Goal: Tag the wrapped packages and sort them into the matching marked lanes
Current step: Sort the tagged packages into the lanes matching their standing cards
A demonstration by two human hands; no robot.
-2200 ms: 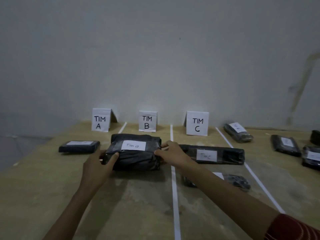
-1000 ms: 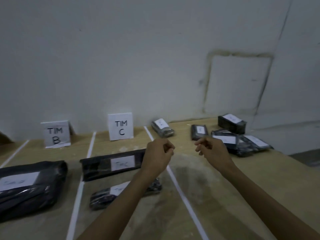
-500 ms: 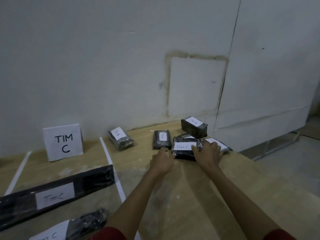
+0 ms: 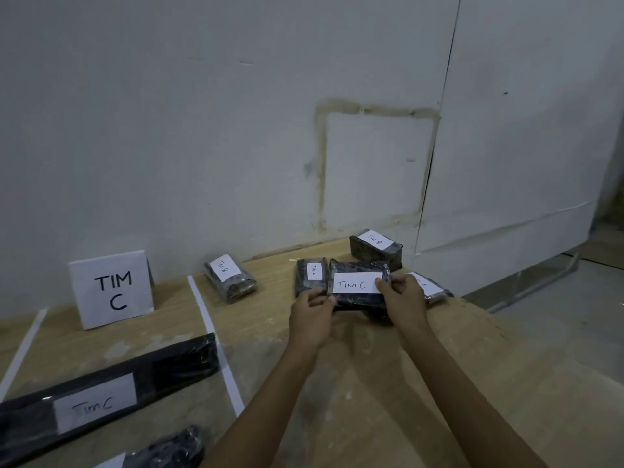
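One head-worn view looks forward and down across the desk (image 4: 364,393) toward the wall (image 4: 202,130), close in; arms (image 4: 277,393) enter from the lower edge, package (image 4: 358,300) mid-frame.

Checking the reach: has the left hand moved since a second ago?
Yes. The left hand went right, from over the tape line to the held package.

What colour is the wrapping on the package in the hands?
Glossy black, with a white label, on the TIM C package; it shows best in the head view.
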